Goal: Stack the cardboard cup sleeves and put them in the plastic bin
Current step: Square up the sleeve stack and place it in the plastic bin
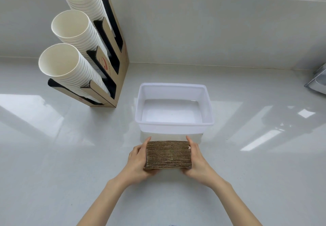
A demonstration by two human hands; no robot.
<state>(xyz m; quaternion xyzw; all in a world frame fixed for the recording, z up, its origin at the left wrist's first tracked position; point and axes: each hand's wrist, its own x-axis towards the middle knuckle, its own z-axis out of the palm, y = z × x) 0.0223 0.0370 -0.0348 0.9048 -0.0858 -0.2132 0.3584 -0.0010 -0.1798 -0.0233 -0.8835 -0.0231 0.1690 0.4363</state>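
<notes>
A thick stack of brown corrugated cardboard cup sleeves [168,154] is held edge-up between both hands, just in front of the near wall of the bin. My left hand [138,160] presses the stack's left end and my right hand [196,158] presses its right end, fingers wrapped along the sides. The translucent white plastic bin [208,102] stands on the white counter directly beyond the stack, and nothing lies inside it.
A cardboard cup dispenser [112,63] with three leaning columns of white paper cups [70,26] stands at the back left. A metal object [317,81] sits at the right edge. A grey backsplash wall runs along the counter's far side.
</notes>
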